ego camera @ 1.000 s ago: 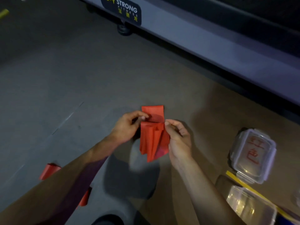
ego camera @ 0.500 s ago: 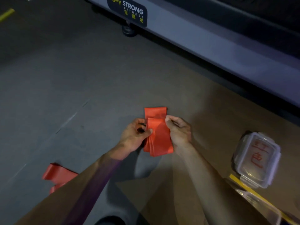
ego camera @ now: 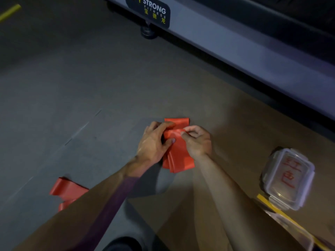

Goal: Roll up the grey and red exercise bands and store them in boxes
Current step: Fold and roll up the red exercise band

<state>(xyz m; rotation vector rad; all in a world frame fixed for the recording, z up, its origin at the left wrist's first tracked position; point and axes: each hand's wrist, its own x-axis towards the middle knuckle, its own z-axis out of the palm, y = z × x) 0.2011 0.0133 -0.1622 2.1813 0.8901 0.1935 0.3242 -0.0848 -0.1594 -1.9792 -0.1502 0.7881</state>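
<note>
Pinching the folded red band [ego camera: 178, 151] from both sides, the left hand [ego camera: 154, 144] curls its fingers over the upper fold with the thumb pressed on the face, while the right hand [ego camera: 197, 140] nips the top edge between curled fingertips. The band is held above the floor, only partly gathered. A second red band [ego camera: 68, 187] lies loose at lower left. The lidded box [ego camera: 288, 178] at right is closed; no grey band shows. Storage appears not yet begun.
</note>
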